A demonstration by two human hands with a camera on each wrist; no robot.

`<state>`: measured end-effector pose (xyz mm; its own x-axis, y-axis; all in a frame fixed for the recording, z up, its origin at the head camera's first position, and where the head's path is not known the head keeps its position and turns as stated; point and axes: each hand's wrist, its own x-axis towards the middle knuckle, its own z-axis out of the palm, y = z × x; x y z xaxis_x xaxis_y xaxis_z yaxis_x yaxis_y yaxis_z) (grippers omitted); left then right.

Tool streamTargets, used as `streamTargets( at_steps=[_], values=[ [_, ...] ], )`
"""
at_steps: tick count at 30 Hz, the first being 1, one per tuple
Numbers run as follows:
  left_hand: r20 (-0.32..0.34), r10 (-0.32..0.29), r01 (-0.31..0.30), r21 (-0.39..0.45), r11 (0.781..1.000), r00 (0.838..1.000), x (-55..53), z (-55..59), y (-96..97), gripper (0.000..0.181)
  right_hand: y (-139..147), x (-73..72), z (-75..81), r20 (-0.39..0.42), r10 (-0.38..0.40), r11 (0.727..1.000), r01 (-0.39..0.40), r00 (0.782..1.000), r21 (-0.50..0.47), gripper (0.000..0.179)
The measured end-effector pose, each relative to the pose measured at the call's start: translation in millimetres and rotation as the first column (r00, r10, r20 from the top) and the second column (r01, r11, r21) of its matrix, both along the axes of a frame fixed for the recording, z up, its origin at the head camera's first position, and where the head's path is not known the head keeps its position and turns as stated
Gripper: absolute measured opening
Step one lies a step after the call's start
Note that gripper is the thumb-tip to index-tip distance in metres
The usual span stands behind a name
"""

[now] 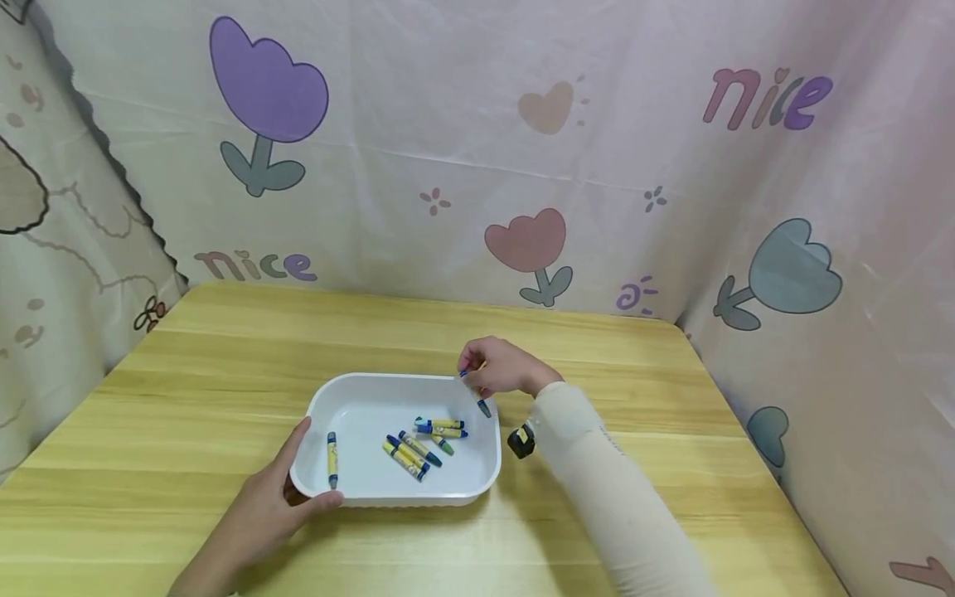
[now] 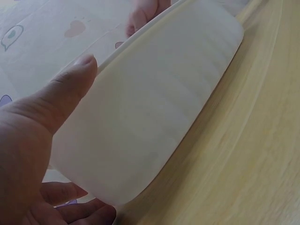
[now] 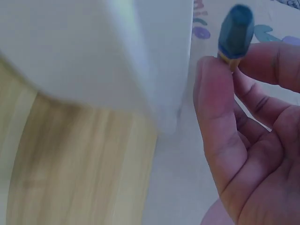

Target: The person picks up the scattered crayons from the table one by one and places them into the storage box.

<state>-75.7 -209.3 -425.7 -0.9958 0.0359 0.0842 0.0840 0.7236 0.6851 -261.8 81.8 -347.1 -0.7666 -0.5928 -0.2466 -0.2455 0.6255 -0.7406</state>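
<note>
A white plastic basin (image 1: 366,414) sits on the wooden table. My left hand (image 1: 261,506) grips its left end, thumb on the near rim and fingers round the side; the left wrist view shows the thumb along the basin's (image 2: 150,98) outer wall. Over the back right corner, my right hand (image 1: 507,366) pinches a crayon (image 3: 236,30) between thumb and fingertips, its dark teal end sticking out. Inside the basin, one yellow-wrapped crayon (image 1: 332,460) lies apart at the left. Several more crayons (image 1: 406,460) lie in a loose group right of the middle, some overlapping.
Light wood tabletop (image 1: 224,365) surrounds the basin. A printed curtain (image 1: 418,108) with flowers hangs behind and at both sides. A small black device (image 1: 521,441) is at the right wrist, beside the basin's right end.
</note>
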Motion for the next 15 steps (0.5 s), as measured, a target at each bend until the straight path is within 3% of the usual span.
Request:
streamTargets(
  at_steps=[9,15],
  values=[
    [0.003,-0.006,0.006,-0.009,1.000,1.000,-1.2,-1.1,-1.3,0.105,-30.0,4.8,5.5,0.040,0.077,0.997,-0.078,0.996,0.020,0.016],
    [-0.005,-0.014,0.014,-0.019,1.000,1.000,-1.7,-2.6,-1.5,0.104,-50.8,6.3,-0.1,0.063,0.100,0.994,-0.103,0.993,0.044,0.014]
  ],
)
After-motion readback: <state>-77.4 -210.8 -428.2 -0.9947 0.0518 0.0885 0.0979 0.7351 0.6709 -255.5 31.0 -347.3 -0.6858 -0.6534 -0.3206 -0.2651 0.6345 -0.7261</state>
